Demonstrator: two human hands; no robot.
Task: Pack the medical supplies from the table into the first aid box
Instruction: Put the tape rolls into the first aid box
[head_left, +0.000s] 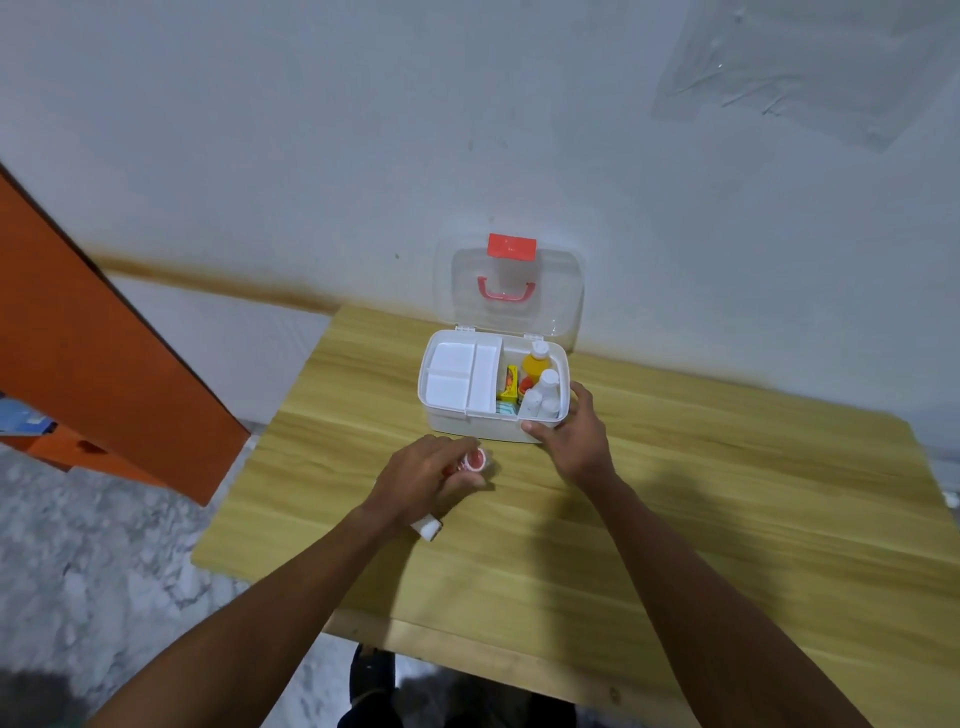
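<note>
1. The first aid box (467, 423) is seen standing open on the light wooden surface (675, 519), close to the surface's far edge by the wall. It is white with rounded corners.
2. Its clear lid (561, 291) is raised upright behind the box, a red latch (511, 246) at the top edge and a red handle (505, 291) showing through the plastic.
3. A white divided tray (457, 376) is seated in the left part of the box; its compartments look bare.
4. The right part of the box is filled: an orange bottle with a white cap (535, 361) at the back, white bottles (543, 395) in front of it, and a yellow packet (509, 387) standing against the tray's right edge. A pale blue item below the packet is too small to make out.
5. The right hand (576, 439) is laid on the box's near right corner, its fingers (582, 392) wrapped over the right rim and the thumb pressed on the front wall, so the box itself is gripped.
6. The left hand (426, 478) is held just in front of the box, over the surface, its fingers (457, 483) clenched around a small red-capped container (475, 460).
7. A white item (427, 527) pokes out beneath the left hand's heel; whether it is gripped or merely lying on the surface cannot be told.
</note>
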